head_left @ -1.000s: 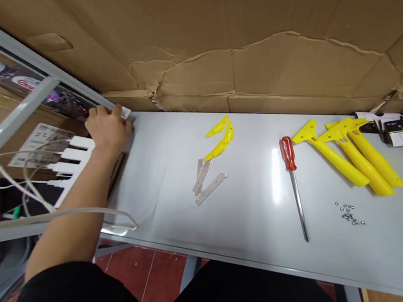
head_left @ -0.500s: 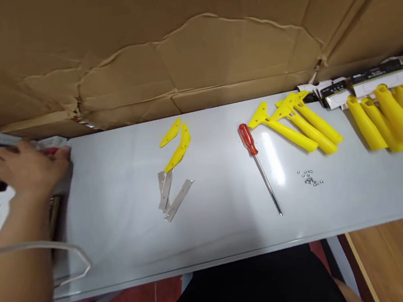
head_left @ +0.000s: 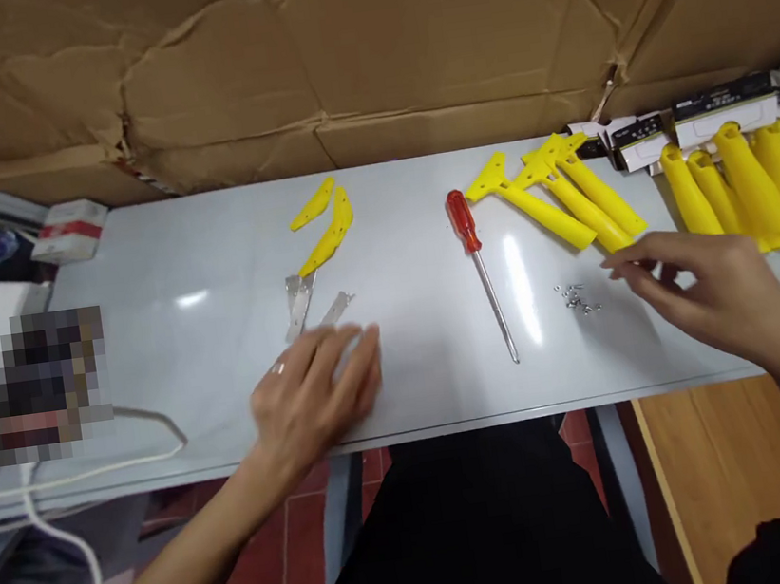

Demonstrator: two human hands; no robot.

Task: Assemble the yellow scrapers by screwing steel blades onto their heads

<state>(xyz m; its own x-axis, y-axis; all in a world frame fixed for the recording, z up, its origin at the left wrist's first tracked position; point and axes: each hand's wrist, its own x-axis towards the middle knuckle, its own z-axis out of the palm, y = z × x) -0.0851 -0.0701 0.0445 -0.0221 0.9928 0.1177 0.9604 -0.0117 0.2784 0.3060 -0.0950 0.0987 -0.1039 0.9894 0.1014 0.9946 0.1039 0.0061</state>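
My left hand (head_left: 316,383), blurred by motion, is low over the table with bent, slightly parted fingers. It covers the lower ends of flat metal blades (head_left: 300,306) in clear wrappers. Just above lie two angled yellow plastic plates (head_left: 329,233). My right hand (head_left: 702,289) hovers right of a small pile of screws (head_left: 580,300), thumb and forefinger tips close but slightly apart, with nothing visible between them. Beyond it lie several yellow scraper handles (head_left: 545,214) with wide heads. A screwdriver (head_left: 473,241) with a red handle lies between my hands, tip towards me.
More yellow handles (head_left: 742,188) are piled at the right, in front of black-and-white boxes (head_left: 725,109). Brown cardboard (head_left: 360,66) walls off the back. At the left are a red-and-white box (head_left: 70,231), a pixelated patch and a white cable (head_left: 152,419).
My left hand has left the far left end and come over to the wrapped blades. My right hand has come into view beside the screws. The view has tilted down.
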